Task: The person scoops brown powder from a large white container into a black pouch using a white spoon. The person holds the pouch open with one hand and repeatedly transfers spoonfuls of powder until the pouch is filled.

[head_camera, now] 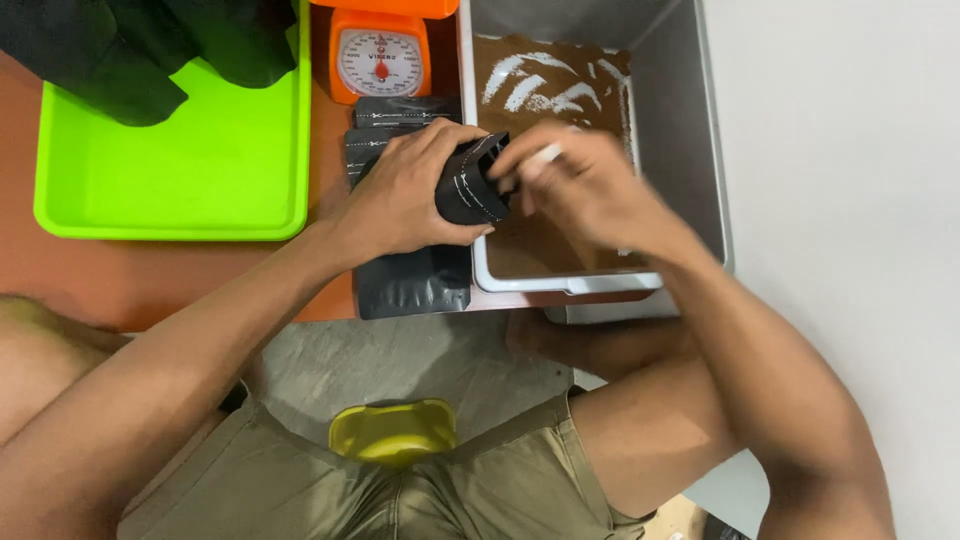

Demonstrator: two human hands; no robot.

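in the head view, our left hand (405, 190) is wrapped around a small black pouch (468, 182), fingers curled over its top and thumb under it, so it is closed on the pouch. the pouch is held tilted, its long axis running from about eight o'clock up to two o'clock, with its open mouth turned toward the right hand. our right hand (580, 185) sits just beside that mouth at three o'clock from the pouch, fingers pinched narrow at the rim; it is blurred, and we cannot tell whether it holds anything. the left hand is the nearer one, since it carries the pouch, while the right only touches the opening.

both hands hover over the near left corner of a grey bin (700, 150) holding brown powder (540, 250) streaked with white. under the left hand, a stack of flat black pouches (415, 280) lies on the reddish worktop (150, 275). at twelve o'clock from that stack stands an orange scale (380, 60), and at nine o'clock a green tray (190, 170) with dark cloth (150, 50) over its far edge.
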